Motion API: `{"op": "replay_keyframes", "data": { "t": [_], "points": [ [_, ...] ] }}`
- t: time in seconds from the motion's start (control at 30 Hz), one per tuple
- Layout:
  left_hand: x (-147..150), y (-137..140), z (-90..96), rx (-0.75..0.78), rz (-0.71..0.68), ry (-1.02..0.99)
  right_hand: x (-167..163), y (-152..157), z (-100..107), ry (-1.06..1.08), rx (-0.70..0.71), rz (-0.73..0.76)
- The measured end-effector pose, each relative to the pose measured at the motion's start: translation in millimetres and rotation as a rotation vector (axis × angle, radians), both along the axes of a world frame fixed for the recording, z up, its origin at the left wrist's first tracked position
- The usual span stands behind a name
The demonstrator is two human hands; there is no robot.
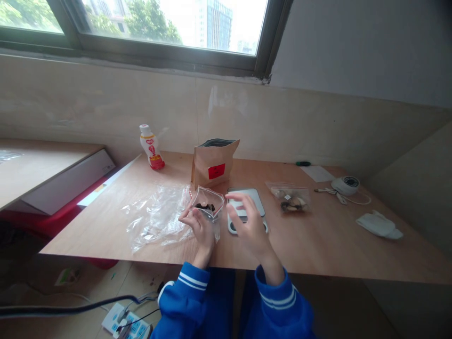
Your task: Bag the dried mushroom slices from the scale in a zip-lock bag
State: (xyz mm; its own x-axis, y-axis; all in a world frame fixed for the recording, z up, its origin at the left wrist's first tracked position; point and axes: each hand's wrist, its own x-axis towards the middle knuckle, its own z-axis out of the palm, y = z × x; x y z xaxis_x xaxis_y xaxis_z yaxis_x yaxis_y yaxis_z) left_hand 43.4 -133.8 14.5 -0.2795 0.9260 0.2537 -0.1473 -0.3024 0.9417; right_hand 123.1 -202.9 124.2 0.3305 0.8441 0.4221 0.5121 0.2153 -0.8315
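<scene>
Where daylight enters, a wooden table (318, 245) meets beige wall (282, 122).

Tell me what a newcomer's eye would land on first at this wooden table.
First, the two blue-sleeved arms at the near edge: the left hand holds open a small clear bag with dark pieces inside, while the right hand hovers, fingers spread, over a flat scale. Just behind stands an open brown paper pouch with a red label. A white-and-red bottle stands further left, near the wall.
</scene>
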Motion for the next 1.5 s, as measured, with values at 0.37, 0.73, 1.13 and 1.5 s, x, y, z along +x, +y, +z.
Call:
{"op": "replay_keyframes", "data": {
  "t": [0.37,0.73,1.13,1.5],
  "points": [
    [-1,-42,20.3,0.044,-0.150,0.005,-3,-24,-31,0.343,0.051,-0.211],
    [-30,-33,48.9,-0.129,-0.470,-0.024,21,-50,-44,0.449,-0.045,-0.170],
    [-40,-27,59.6,-0.193,-0.383,-0.147,18,-37,-43,0.526,0.042,-0.291],
    [-57,-11,71.3,-0.177,-0.644,-0.097,45,-23,-27,0.358,0.077,-0.277]
  ]
}}
